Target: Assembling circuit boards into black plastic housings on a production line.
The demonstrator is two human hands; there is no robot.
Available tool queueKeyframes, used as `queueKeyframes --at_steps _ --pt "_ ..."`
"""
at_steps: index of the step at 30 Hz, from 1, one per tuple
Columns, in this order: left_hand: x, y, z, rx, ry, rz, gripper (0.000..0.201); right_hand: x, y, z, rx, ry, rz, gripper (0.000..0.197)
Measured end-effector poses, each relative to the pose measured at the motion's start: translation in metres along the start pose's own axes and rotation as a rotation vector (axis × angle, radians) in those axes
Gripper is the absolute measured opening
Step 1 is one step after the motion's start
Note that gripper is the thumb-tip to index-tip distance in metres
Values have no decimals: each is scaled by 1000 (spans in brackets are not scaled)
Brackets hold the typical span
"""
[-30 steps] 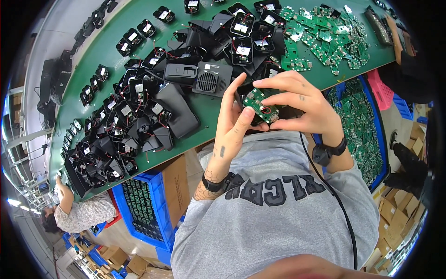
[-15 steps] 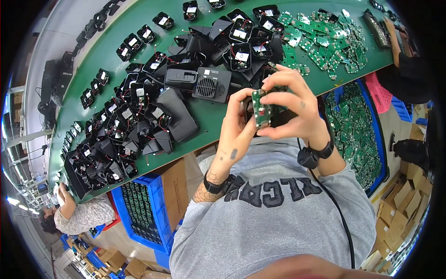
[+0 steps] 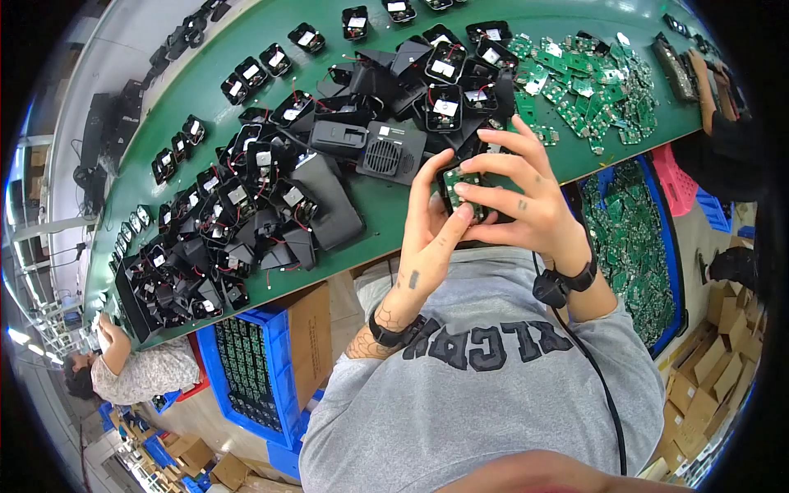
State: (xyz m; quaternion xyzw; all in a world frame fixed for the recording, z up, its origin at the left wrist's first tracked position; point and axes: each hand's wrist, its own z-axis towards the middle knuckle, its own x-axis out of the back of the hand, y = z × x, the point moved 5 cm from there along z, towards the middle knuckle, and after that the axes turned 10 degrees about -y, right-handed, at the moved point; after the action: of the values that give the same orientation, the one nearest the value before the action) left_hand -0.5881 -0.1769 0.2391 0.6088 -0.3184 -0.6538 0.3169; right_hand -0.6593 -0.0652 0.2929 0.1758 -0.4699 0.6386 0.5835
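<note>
Both hands meet over the table's near edge around a small black housing (image 3: 445,191) with a green circuit board (image 3: 454,180) at its open face. My left hand (image 3: 429,226) grips the housing from the left, its thumb pressed on the board's lower end. From the right, my right hand (image 3: 526,193) closes on the same piece, with fingertips lying on the board. Fingers cover much of the board and most of the housing. Just beyond the hands lie black housings with white labels and red wires, one of them a labelled housing (image 3: 444,108).
A heap of green circuit boards (image 3: 588,86) lies at the far right. Black housings are piled left, beside a speaker-grille cover (image 3: 391,154). Blue bins of boards stand below the table, one a left bin (image 3: 283,370). A cable (image 3: 606,394) runs down my right side. Other people work at both ends.
The circuit board, held upright before, now sits lower against the black housing. My left thumb and right fingers have moved onto it. The view has shifted slightly.
</note>
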Motion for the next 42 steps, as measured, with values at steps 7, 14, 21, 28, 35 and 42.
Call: queueKeyframes --at_steps 7,14,21,28,35,42 --pt "-6 8 1 -71 -84 147 64 -11 7 0 -304 239 625 44" --pt "-9 32 2 16 -118 461 58 -33 21 -5 -610 122 1082 42" --pt "-6 52 9 -38 -86 496 51 -24 22 27 -541 3 1087 45" --pt "-19 109 37 -429 18 898 45 20 8 87 -363 92 927 41" --pt "21 230 47 -152 158 1292 73 80 159 156 -331 27 621 32" --pt "284 404 1 -224 910 1724 64 72 399 113 -838 5 -93 43"
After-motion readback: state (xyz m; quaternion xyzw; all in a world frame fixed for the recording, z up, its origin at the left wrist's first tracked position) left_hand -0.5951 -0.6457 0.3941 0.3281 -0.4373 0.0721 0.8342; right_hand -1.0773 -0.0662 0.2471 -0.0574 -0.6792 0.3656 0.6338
